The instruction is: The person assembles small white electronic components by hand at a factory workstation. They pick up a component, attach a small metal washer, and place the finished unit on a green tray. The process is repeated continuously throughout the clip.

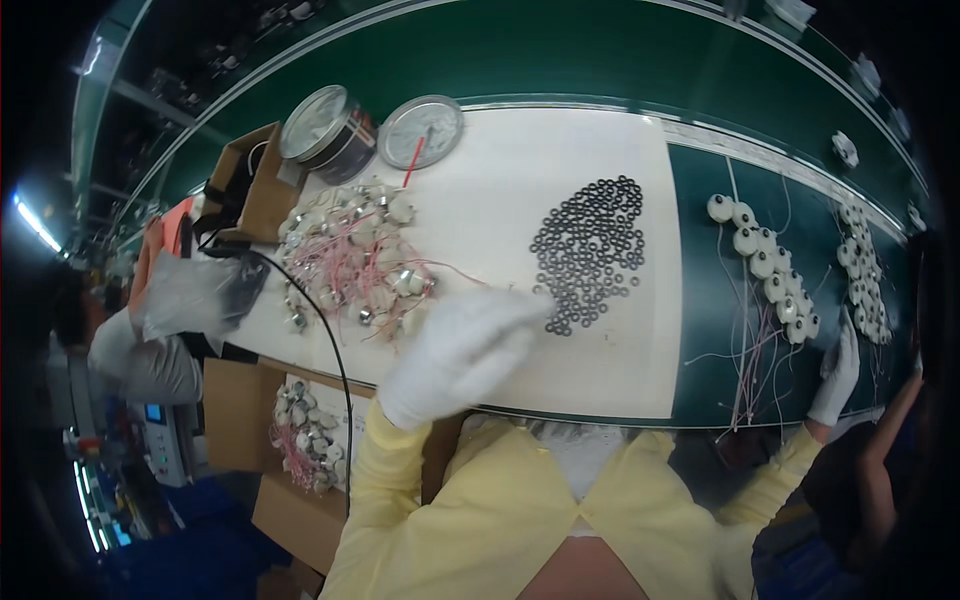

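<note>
My left hand (465, 350), in a white glove, reaches over the white work sheet. Its slightly blurred fingertips are pressed together at the near left edge of a spread of small black rings (590, 245); anything between them is hidden. Left of it lies a heap of small round motors (355, 240) with white and metal bodies and tangled pink wires. My right hand (838, 375), also gloved, is far right on the green surface, fingers stretched out. It is between a row of white motors (770, 265) with dark centres and trailing wires, and a second such row (862, 270).
An open tin (328, 135) and its lid (420, 135) with a red stick stand behind the heap. Cardboard boxes (240, 410) hold more motors at lower left. A black cable (325, 320) crosses the table's left end. Other people (150, 365) are at both sides.
</note>
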The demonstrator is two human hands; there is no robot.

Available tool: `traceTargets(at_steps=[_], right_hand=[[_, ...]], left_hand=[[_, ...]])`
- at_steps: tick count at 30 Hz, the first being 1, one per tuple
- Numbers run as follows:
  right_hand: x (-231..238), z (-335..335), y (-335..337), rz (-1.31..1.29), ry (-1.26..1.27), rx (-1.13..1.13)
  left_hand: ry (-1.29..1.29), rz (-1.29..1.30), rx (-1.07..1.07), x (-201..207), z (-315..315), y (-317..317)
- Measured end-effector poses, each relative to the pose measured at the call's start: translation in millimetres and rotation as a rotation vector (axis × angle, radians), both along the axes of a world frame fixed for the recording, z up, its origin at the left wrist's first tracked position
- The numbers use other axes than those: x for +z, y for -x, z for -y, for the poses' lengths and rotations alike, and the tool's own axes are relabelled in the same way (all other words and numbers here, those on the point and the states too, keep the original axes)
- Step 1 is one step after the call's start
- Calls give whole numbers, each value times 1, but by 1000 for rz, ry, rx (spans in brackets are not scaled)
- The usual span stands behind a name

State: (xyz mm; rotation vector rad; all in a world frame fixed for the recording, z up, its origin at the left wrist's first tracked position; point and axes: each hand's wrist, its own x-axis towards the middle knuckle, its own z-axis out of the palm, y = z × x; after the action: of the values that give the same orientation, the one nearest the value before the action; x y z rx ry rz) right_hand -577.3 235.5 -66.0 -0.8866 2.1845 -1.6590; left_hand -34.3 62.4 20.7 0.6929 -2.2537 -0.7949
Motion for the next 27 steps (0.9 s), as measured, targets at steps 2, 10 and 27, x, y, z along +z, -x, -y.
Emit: traceTargets(at_steps=[2, 10, 27], right_hand=[[-7, -8, 6, -60, 20, 44], [-12, 0, 9, -33, 4, 75], [-14, 0, 5, 8, -16, 21]], left_hand=[[50, 55, 275, 10, 23, -27], [-15, 600, 719, -30, 161, -133], [276, 616, 414, -2, 62, -75]])
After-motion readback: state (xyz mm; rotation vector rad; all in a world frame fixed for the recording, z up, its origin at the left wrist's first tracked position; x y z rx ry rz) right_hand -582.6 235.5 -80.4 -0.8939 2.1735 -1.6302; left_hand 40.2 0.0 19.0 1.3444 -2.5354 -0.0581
